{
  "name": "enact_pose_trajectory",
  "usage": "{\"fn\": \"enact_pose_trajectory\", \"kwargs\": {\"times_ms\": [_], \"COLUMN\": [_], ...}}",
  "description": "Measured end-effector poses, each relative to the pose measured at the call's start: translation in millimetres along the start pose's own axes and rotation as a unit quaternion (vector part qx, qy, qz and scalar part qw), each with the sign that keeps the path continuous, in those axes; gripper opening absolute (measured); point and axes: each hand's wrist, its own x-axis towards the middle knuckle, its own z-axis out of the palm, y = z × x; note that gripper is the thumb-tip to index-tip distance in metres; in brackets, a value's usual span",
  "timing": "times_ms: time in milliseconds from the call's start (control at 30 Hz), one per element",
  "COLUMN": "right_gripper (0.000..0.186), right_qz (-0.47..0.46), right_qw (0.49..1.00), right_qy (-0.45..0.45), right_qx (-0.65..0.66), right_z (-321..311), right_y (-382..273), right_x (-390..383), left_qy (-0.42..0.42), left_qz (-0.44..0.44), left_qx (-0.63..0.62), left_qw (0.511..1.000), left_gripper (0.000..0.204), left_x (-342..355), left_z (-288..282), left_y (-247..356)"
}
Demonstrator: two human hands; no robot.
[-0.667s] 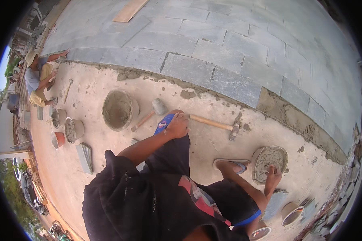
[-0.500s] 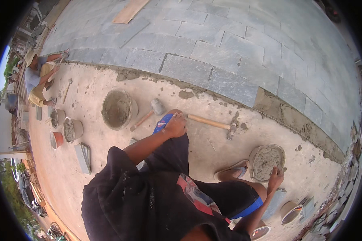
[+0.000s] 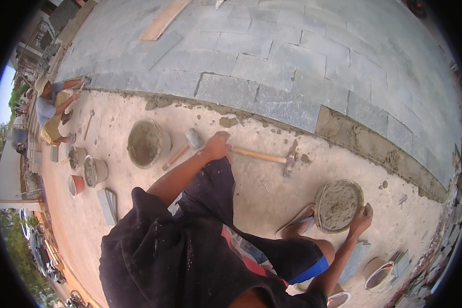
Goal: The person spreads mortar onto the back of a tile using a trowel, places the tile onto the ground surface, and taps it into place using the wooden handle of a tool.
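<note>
My left hand [image 3: 216, 146] is over my bent left knee, beside the end of a hammer's wooden handle. Its fingers are bent and blurred, and I cannot tell whether they touch the handle. The long-handled hammer [image 3: 262, 154] lies on the floor with its head to the right. My right hand [image 3: 362, 219] is closed at the right rim of a bucket [image 3: 317, 205] filled with grey wet mortar. That bucket is beside my sandalled right foot [image 3: 299, 223]. A mallet [image 3: 194, 138] with a grey head lies left of my left hand, partly behind my forearm.
A larger mortar-smeared bucket [image 3: 165, 146] stands left of the mallet. Grey stone slabs [image 3: 231, 92] pave the far side, with a bare mortar strip [image 3: 374, 143] at right. Far left, a co-worker [image 3: 51, 110] squats near smaller buckets [image 3: 100, 172]. Stacked slabs [image 3: 108, 205] lie nearer.
My left hand has shifted forward over the knee, closer to the handle's end. My right hand has moved slightly right and forward along the bucket's rim. The view has shifted a little.
</note>
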Motion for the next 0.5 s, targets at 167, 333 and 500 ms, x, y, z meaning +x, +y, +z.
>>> {"fn": "enact_pose_trajectory", "kwargs": {"times_ms": [167, 333, 500], "right_gripper": [0.041, 0.05, 0.049], "right_qz": [-0.219, -0.401, -0.368], "right_qw": [0.948, 0.822, 0.82], "right_qy": [-0.213, -0.359, -0.355], "right_qx": [-0.089, -0.186, -0.259], "right_z": [59.6, 193.8, 290.9], "right_y": [-118.0, -152.2, -148.0], "right_x": [-22.3, -35.7, -44.1], "left_qy": [0.092, 0.131, 0.109], "left_qz": [-0.049, -0.08, -0.075], "left_qx": [0.008, 0.073, 0.105], "left_qw": [0.995, 0.985, 0.986], "left_gripper": [0.054, 0.059, 0.061], "left_x": [52.6, 116.2, 159.9], "left_z": [-21.1, -48.2, -59.6], "left_y": [-57.3, -126.4, -149.0]}}
